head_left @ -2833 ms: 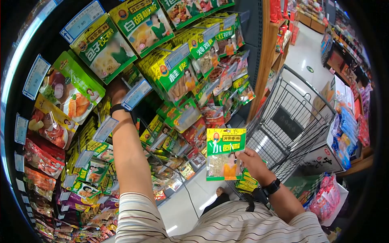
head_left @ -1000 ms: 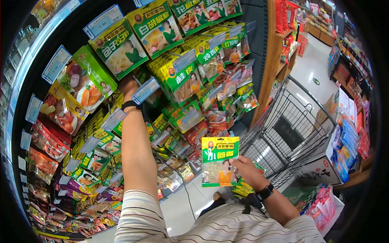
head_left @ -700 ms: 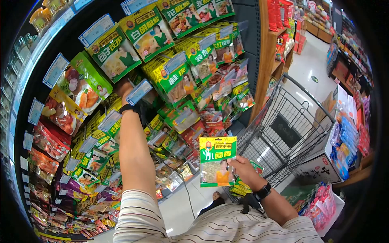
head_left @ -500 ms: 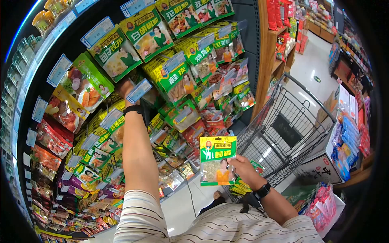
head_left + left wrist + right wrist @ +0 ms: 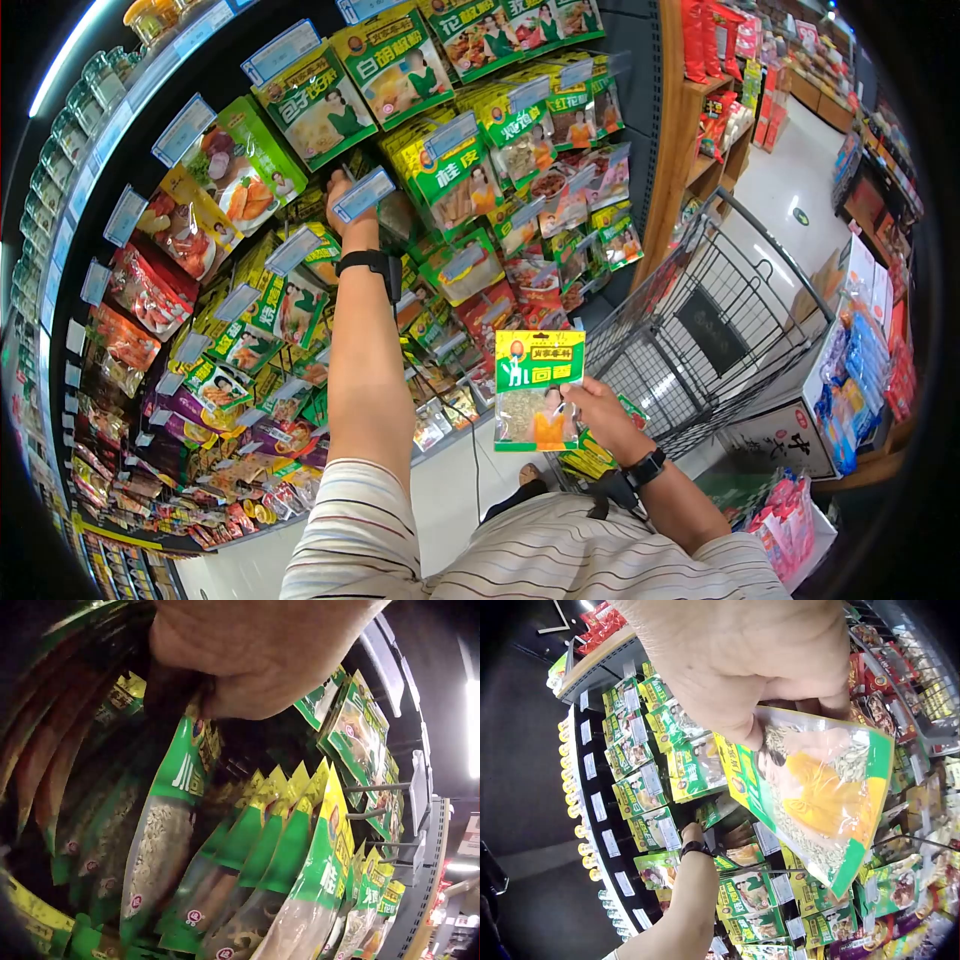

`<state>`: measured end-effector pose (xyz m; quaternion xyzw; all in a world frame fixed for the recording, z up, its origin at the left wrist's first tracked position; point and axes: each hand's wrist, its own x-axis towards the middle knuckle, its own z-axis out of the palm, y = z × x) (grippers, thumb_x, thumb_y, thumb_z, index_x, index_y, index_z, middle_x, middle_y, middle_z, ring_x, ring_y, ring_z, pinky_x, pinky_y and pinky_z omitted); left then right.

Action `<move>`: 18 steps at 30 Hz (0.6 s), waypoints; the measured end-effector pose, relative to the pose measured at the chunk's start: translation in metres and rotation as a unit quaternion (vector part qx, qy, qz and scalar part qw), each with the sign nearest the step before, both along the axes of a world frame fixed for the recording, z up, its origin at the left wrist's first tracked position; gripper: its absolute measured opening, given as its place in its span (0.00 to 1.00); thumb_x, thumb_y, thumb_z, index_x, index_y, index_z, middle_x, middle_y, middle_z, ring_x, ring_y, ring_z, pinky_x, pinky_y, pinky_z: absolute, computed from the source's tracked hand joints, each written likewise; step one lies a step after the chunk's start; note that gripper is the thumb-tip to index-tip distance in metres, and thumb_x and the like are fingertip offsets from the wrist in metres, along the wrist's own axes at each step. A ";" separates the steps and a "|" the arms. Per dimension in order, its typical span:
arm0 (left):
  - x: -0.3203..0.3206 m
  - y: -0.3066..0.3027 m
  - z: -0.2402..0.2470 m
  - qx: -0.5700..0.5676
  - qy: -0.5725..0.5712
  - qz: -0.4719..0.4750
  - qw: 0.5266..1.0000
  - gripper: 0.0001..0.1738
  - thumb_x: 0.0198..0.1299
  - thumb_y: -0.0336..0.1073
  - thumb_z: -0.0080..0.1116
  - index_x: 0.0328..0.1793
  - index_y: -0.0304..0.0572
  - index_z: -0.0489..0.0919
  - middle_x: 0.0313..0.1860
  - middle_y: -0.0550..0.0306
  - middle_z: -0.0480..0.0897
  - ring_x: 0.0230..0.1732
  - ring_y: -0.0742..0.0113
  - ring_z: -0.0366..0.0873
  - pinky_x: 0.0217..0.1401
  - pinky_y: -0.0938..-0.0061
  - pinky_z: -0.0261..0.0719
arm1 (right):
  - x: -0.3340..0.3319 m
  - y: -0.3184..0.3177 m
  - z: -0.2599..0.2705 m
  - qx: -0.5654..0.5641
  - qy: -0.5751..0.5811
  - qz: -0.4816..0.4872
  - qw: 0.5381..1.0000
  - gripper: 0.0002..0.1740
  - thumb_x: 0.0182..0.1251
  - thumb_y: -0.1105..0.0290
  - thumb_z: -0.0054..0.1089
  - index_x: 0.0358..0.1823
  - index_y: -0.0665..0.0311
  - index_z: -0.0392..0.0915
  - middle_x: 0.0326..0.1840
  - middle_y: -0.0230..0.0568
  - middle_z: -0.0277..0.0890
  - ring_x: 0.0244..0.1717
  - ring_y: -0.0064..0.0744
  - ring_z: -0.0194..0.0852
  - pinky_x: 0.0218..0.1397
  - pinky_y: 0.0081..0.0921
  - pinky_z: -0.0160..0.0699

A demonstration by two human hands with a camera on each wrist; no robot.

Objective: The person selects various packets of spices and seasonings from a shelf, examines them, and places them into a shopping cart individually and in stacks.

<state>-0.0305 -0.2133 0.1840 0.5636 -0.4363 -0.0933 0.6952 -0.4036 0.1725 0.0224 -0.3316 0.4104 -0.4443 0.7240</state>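
fingers [image 5: 735, 705] of my right hand [image 5: 592, 402] are pinched on the right edge of a fennel seed packet [image 5: 538, 388]. thumb and fingertips are clamped on the plastic, holding it upright and face-on in front of my chest, just beside the wire shopping cart [image 5: 735, 250].

my left hand [image 5: 343, 192] is up among the pegs, partly behind a blue price tag [image 5: 366, 194]. its knuckles sit over the top of a hanging green packet [image 5: 169, 825] that looks like the same kind. i cannot tell whether those fingers have closed on its header or only touch it, because the tips are lost in shadow.

i'd judge this the picking step: one packet in hand, a second being reached for on its hook. the next move calls for a firm pinch on the header. then a straight pull along the peg, so the hole slides free without dragging the neighbours.
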 end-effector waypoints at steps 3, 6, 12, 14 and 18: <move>-0.034 0.042 0.025 0.023 0.117 -0.055 0.991 0.29 0.72 0.56 0.39 0.49 0.36 0.79 0.52 0.41 0.82 0.53 0.44 0.79 0.58 0.59 0.73 | -0.001 0.003 0.003 0.012 0.002 0.001 1.000 0.14 0.76 0.61 0.56 0.53 0.62 0.81 0.40 0.23 0.80 0.37 0.11 0.70 0.37 0.16 0.67; -0.039 0.059 0.027 0.063 -0.097 0.025 0.993 0.25 0.73 0.52 0.42 0.53 0.37 0.79 0.53 0.41 0.82 0.53 0.44 0.78 0.57 0.60 0.74 | -0.001 0.003 -0.003 0.011 0.009 0.003 1.000 0.14 0.76 0.61 0.57 0.53 0.62 0.81 0.40 0.24 0.80 0.34 0.11 0.70 0.37 0.15 0.66; -0.053 0.095 0.027 0.040 -0.296 0.096 0.950 0.15 0.71 0.32 0.51 0.59 0.36 0.77 0.54 0.40 0.80 0.53 0.42 0.78 0.56 0.62 0.76 | 0.000 0.002 0.008 0.008 -0.005 0.019 1.000 0.14 0.76 0.61 0.57 0.52 0.63 0.81 0.40 0.24 0.80 0.30 0.13 0.70 0.34 0.15 0.66; -0.056 0.104 0.029 0.020 -0.258 0.053 0.965 0.15 0.69 0.30 0.53 0.60 0.35 0.77 0.53 0.39 0.80 0.54 0.41 0.78 0.55 0.64 0.76 | -0.001 0.001 0.010 0.017 -0.007 0.032 0.999 0.13 0.77 0.64 0.55 0.52 0.65 0.80 0.43 0.29 0.81 0.38 0.17 0.76 0.40 0.18 0.73; -0.033 0.078 0.004 -0.046 -0.167 -0.047 0.984 0.18 0.68 0.27 0.52 0.63 0.35 0.74 0.55 0.38 0.78 0.54 0.39 0.77 0.57 0.59 0.75 | 0.004 -0.003 0.003 0.008 0.019 0.024 0.999 0.12 0.77 0.66 0.53 0.52 0.67 0.79 0.43 0.32 0.82 0.37 0.21 0.78 0.39 0.20 0.77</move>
